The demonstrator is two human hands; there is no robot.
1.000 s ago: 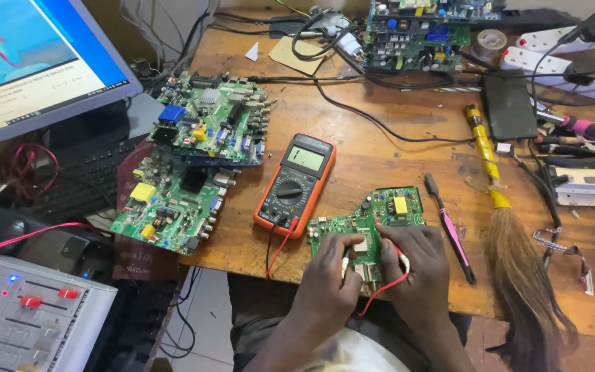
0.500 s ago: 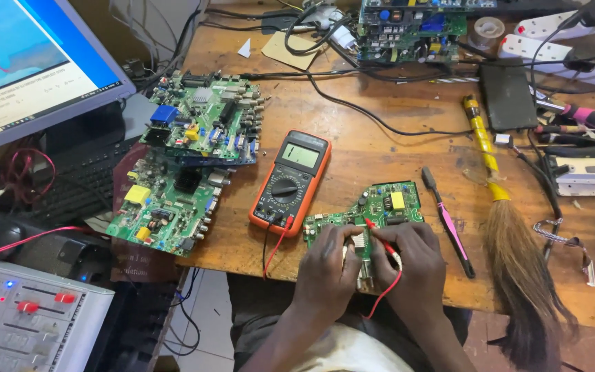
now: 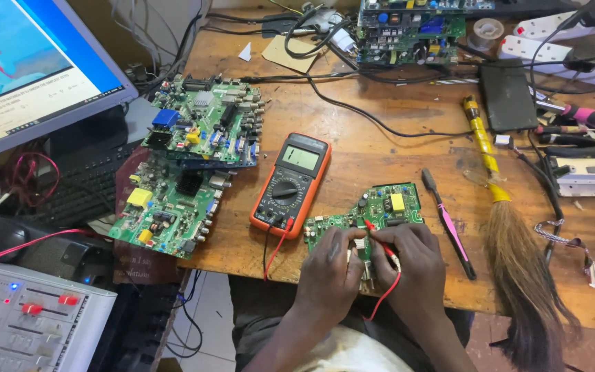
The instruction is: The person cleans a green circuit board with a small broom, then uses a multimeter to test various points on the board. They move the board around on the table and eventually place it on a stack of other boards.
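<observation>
- Head view: the left hand (image 3: 330,272) lies on the near end of a small green circuit board (image 3: 373,213), fingers curled together and pressed down on it. A dark probe seems pinched under them, but it is mostly hidden, so I cannot tell for sure.
- The right hand (image 3: 414,265) is closed around a red test probe (image 3: 374,234), whose tip rests on the board just beside the left fingertips. The two hands almost touch.
- The small board sits at the near edge of the wooden workbench (image 3: 380,138), a yellow part on its far half. The hands cover its near half.
- A red lead (image 3: 387,296) loops down from the right hand over the bench edge. Red and black leads run from under the left hand to an orange multimeter (image 3: 290,184), which lies just left of the board with its screen facing up.
- Right of the board lies a pink-handled tool (image 3: 449,224), close to the right hand, and beyond it a small broom (image 3: 511,241) with a yellow handle.
- Left of the meter, two larger green boards (image 3: 187,165) overlap at the bench corner.
- A monitor (image 3: 29,69) stands far left, a grey panel with red sliders (image 3: 29,324) below it.
- At the far edge sit another populated board (image 3: 411,27), tangled black cables and white power strips (image 3: 552,38).
</observation>
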